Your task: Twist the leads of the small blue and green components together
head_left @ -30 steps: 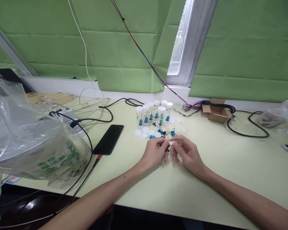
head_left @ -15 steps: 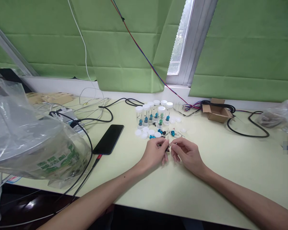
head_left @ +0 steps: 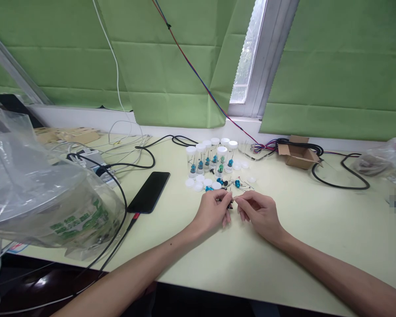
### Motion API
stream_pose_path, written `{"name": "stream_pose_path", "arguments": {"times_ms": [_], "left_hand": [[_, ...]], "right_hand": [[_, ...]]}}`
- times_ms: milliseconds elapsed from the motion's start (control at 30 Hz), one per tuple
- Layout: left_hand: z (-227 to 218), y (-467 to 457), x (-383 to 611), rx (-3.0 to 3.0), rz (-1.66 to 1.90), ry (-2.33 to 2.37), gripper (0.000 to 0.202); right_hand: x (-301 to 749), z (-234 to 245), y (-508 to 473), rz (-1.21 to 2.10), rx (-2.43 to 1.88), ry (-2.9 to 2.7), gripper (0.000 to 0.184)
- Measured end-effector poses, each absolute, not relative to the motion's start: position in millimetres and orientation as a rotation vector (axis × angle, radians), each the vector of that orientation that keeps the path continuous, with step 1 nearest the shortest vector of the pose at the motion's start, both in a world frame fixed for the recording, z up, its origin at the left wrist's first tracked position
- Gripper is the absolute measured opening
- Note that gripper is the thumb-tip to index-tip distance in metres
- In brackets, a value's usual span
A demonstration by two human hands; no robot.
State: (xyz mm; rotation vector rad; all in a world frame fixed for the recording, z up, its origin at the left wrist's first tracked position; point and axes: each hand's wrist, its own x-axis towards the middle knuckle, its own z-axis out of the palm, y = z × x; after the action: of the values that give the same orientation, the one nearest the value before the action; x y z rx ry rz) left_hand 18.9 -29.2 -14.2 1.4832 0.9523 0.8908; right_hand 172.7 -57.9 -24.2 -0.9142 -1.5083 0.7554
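Note:
My left hand (head_left: 213, 210) rests on the pale green table (head_left: 310, 220) with its fingers pinched round a small black component (head_left: 230, 204) with thin wire leads. My right hand (head_left: 258, 211) meets it from the right, fingertips pinched together at the same part. Just beyond the hands lie loose blue components (head_left: 237, 184) and white caps (head_left: 201, 182). Behind them stand several clear vials with white lids (head_left: 211, 156), each holding a blue or green part.
A black phone (head_left: 149, 191) lies left of the hands. A large clear plastic bag (head_left: 36, 189) fills the near left edge, with black cables (head_left: 119, 189) round it. A small cardboard box (head_left: 298, 154) and more cable (head_left: 341, 176) sit at the back right.
My right hand has closed in a little toward the left hand and its fingers have tightened into a pinch. The left hand has stayed put.

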Motion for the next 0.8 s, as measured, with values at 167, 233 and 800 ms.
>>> {"name": "stream_pose_path", "arguments": {"times_ms": [167,233,800], "left_hand": [[-12.3,-29.1,18.7,1.490,0.895,0.969,0.040],[-12.4,-28.4,18.2,1.498,0.894,0.971,0.040],[-13.8,-26.3,17.0,1.483,0.898,0.906,0.045]], "right_hand": [[172.2,-22.1,-59.3,0.668,-0.915,-1.543,0.022],[171.8,-22.5,-59.3,0.656,-0.909,-1.553,0.020],[173.4,-22.0,-57.5,1.174,-0.689,-1.510,0.030]]}}
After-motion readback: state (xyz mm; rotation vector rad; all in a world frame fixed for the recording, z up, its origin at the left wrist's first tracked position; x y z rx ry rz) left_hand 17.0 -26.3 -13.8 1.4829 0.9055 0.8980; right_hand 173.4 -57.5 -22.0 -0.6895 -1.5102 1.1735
